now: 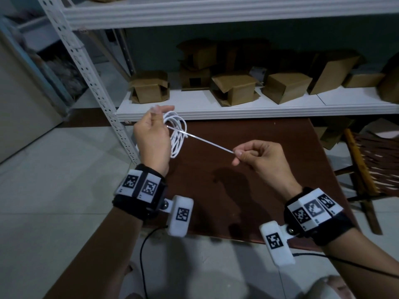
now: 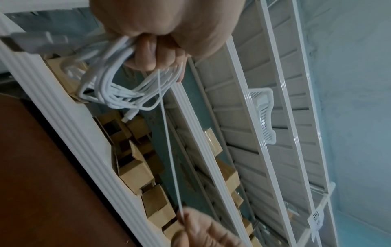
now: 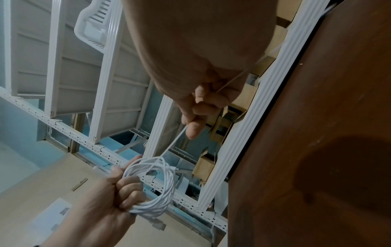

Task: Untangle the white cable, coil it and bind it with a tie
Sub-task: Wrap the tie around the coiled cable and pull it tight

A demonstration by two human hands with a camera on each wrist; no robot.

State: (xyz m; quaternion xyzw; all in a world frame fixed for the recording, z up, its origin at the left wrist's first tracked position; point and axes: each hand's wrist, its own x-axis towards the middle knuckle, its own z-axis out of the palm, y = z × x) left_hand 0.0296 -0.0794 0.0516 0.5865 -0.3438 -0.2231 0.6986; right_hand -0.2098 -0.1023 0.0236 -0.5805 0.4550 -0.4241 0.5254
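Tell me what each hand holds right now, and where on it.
Left hand grips the coiled white cable by one side of its loops. Right hand pinches the tie at its free end.

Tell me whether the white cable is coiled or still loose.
Coiled. The white cable sits in several round loops gripped by the left hand, while the right hand pinches the tie stretched from it.

— Can you read any text, brand or number here?

— No. Your wristbands (image 1: 140,186) carry only black-and-white square marker patterns, no letters. The small tags (image 3: 51,113) on the shelf frame and the white paper label (image 3: 57,210) on the panel below your left hand are too blurred for you to read.
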